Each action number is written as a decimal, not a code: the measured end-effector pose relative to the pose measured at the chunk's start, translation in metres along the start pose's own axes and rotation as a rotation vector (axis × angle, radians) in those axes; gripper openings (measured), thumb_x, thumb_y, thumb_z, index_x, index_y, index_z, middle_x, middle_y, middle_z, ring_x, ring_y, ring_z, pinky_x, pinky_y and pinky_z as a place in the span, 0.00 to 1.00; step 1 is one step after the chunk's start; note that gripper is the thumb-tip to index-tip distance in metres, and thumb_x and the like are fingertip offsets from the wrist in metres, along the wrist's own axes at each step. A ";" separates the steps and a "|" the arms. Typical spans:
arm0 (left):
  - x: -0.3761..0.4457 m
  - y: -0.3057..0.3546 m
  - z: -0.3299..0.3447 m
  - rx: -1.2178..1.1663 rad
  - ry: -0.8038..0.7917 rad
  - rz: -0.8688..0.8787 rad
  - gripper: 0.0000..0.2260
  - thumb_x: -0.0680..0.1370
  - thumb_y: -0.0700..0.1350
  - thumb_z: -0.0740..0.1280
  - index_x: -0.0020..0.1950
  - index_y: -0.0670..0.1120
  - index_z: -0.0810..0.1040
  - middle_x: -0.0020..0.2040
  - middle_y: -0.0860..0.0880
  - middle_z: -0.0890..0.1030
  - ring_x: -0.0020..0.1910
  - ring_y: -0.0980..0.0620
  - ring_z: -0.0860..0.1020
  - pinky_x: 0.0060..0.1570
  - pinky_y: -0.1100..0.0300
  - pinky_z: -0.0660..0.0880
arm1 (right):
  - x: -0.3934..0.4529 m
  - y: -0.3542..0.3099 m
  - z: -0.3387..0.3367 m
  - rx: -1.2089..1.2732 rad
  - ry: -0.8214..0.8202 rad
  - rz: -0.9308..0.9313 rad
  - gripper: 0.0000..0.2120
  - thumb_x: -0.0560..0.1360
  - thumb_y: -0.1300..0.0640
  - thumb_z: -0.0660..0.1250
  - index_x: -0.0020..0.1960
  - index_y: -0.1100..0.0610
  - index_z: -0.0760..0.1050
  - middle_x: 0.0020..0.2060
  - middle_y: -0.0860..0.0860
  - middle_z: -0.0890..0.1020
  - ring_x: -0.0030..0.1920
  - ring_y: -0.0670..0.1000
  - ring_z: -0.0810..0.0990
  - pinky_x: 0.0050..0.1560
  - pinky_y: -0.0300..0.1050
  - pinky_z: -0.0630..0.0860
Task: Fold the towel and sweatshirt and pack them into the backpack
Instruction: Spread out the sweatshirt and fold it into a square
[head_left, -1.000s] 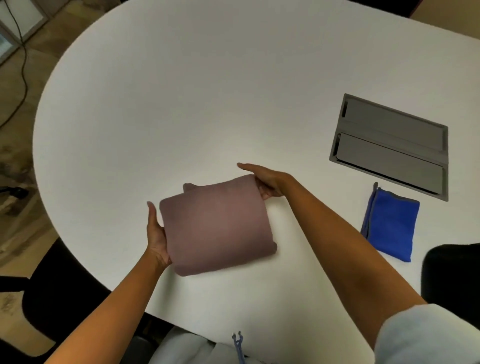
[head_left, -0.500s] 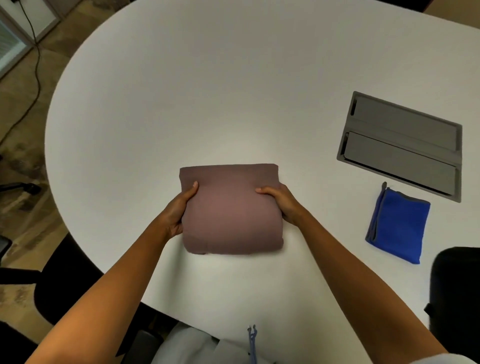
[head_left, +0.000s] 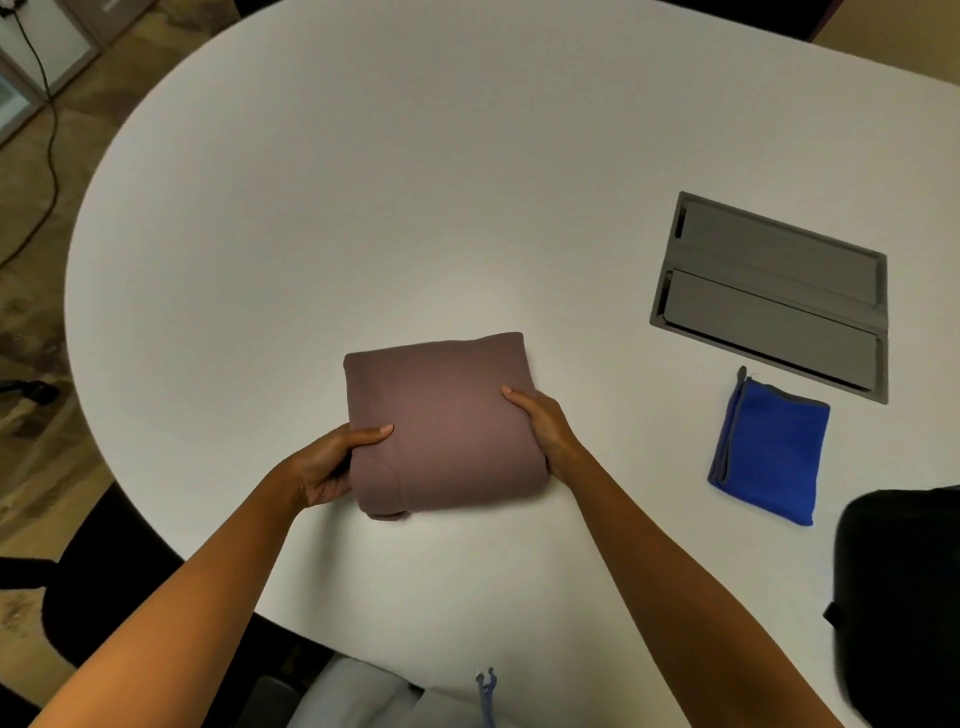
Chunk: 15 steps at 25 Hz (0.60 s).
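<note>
Squared up since a second earlier, the folded sweatshirt (head_left: 441, 423) was held between both hands on the white surface (head_left: 363, 208), the left hand (head_left: 327, 467) and right hand (head_left: 545, 431) each clamped on a side edge. Well to the right of the right hand, the blue towel (head_left: 769, 449) was seen already folded. Packing was judged still undone; a dark shape (head_left: 904, 597) beyond it could be the backpack, though this cannot be confirmed.

hands x2 (head_left: 332, 462) | sweatshirt x1 (head_left: 441, 421) | towel x1 (head_left: 769, 452) | backpack x1 (head_left: 904, 597) | table x1 (head_left: 363, 208) | cable hatch x1 (head_left: 769, 296)
</note>
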<state>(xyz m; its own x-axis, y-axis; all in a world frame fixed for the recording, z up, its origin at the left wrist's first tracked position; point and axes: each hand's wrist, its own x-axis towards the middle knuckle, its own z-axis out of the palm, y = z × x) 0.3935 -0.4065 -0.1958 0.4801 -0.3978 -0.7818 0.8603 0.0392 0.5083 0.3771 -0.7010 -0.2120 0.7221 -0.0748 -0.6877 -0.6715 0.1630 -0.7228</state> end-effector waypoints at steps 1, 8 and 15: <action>0.003 0.000 0.000 -0.005 0.011 0.017 0.37 0.64 0.51 0.83 0.68 0.44 0.74 0.62 0.41 0.82 0.59 0.41 0.82 0.51 0.48 0.82 | 0.000 0.000 0.003 0.024 0.035 -0.075 0.20 0.78 0.47 0.68 0.65 0.56 0.77 0.53 0.53 0.84 0.51 0.53 0.84 0.48 0.43 0.82; 0.021 -0.003 0.022 0.434 0.328 0.223 0.22 0.82 0.58 0.62 0.71 0.47 0.73 0.61 0.47 0.81 0.55 0.47 0.81 0.56 0.51 0.78 | 0.012 0.014 0.011 -0.379 0.264 -0.076 0.26 0.79 0.39 0.62 0.63 0.60 0.75 0.57 0.54 0.80 0.53 0.54 0.78 0.51 0.44 0.73; -0.013 -0.025 -0.005 0.281 0.121 0.132 0.33 0.65 0.66 0.76 0.62 0.46 0.81 0.58 0.46 0.84 0.58 0.48 0.83 0.59 0.54 0.75 | -0.017 0.020 0.002 -0.166 0.168 0.065 0.28 0.76 0.31 0.58 0.52 0.55 0.79 0.47 0.51 0.82 0.50 0.52 0.81 0.51 0.45 0.75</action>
<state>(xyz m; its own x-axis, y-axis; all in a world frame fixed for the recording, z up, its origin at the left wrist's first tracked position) 0.3666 -0.3979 -0.2001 0.6154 -0.2938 -0.7314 0.7165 -0.1781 0.6744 0.3514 -0.6940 -0.2144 0.6479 -0.2337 -0.7250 -0.7440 0.0101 -0.6682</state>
